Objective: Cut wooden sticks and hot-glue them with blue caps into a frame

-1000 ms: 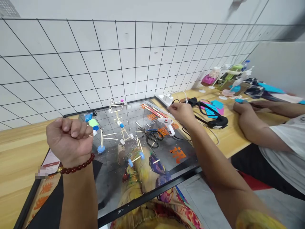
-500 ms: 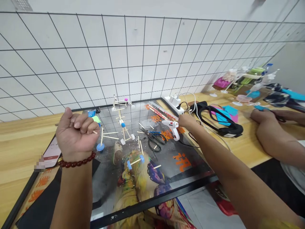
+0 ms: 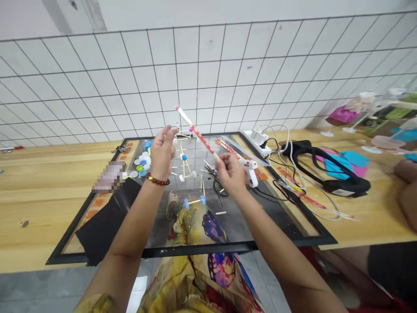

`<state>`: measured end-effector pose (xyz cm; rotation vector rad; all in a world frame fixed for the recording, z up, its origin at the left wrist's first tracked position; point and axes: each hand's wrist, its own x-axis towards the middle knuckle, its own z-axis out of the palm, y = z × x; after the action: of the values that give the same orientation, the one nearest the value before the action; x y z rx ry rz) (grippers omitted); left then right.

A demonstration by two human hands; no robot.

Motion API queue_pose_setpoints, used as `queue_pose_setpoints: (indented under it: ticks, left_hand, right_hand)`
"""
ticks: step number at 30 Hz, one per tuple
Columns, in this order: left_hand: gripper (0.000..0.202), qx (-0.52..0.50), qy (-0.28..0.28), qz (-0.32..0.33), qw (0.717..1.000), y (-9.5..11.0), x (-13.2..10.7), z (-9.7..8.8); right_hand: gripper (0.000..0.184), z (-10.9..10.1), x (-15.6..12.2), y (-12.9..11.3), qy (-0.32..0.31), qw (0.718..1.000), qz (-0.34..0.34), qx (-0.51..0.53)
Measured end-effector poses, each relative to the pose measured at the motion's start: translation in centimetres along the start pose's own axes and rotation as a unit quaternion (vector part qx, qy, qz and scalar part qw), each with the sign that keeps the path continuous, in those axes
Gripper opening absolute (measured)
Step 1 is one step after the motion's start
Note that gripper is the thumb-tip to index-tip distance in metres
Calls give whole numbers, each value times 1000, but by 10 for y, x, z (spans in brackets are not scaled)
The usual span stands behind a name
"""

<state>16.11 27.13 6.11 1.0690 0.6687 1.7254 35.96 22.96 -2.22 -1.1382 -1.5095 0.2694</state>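
Observation:
Raised over the glass panel, my right hand pinches the lower end of chopsticks in a red-and-white wrapper, which slant up to the left. My left hand, with a beaded bracelet, is up beside them with curled fingers; what is in it, if anything, is hidden. Behind and below the hands stands a frame of thin sticks with a blue cap and white wheels. Nearer me lies a stick axle with blue wheels. Scissors are partly covered by my right hand, and a white glue gun is just beyond.
Bottle caps and a phone are at the left, near a black sheet. To the right are a power strip, cables, a black headset and coloured paper. Another person's arm rests at the far right.
My right hand has come back from beside the glue gun and now holds up the wrapped chopsticks. My left hand has moved inward and turned. The view has shifted.

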Motion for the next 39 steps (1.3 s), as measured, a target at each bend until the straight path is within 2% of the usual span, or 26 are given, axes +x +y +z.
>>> queue_pose_setpoints:
  ticks: [3, 8, 12, 16, 18, 20, 22, 24, 25, 27, 29, 30, 33, 36, 39]
  left_hand:
    - [37, 26, -38, -9, 999, -14, -5, 2]
    - [37, 45, -38, -51, 997, -36, -13, 6]
    - [41, 47, -42, -92, 994, -52, -24, 11]
    - [44, 53, -92, -134, 985, -65, -43, 21]
    - [41, 54, -110, -150, 981, -68, -50, 24]
    - [35, 84, -125, -127, 980, -64, -53, 24]
    - [30, 170, -165, -78, 969, -54, -52, 22]
    - [30, 310, -229, -18, 923, -40, -49, 18]
    - [30, 387, -263, 13, 884, -32, -48, 17]
    - [30, 519, -296, 77, 798, -20, -47, 16]
    - [31, 590, -320, 97, 735, -14, -48, 16]
    - [31, 608, -334, 96, 714, -14, -50, 17]
    - [32, 627, -375, 84, 677, -20, -53, 20]
    - [32, 641, -381, 76, 662, -26, -53, 21]
    - [34, 646, -388, 64, 654, -24, -48, 18]
  right_hand:
    - [13, 22, -11, -5, -8, 999, -42, -29]
    - [21, 21, -28, 4, -94, 992, -63, -51]
    - [24, 20, -36, -1, -72, 997, -14, -21]
    - [24, 25, -40, -5, -49, 998, 13, 30]
    - [25, 25, -39, -4, -56, 997, 16, 45]
    - [23, 20, -35, -2, -81, 996, 7, 27]
    - [24, 12, -26, 2, -73, 997, -4, 8]
    - [32, 2, -16, 6, -18, 999, 1, 39]
    - [35, -2, -12, 7, 18, 997, 12, 74]
    - [37, -11, -3, 9, 65, 985, 43, 155]
    - [35, -17, 2, 7, 81, 967, 72, 231]
    - [34, -19, 4, 6, 82, 957, 86, 264]
    - [31, -22, 6, 3, 84, 936, 126, 318]
    - [34, -19, 6, 5, 110, 937, 149, 296]
    - [39, -18, 9, 15, 155, 934, 166, 276]
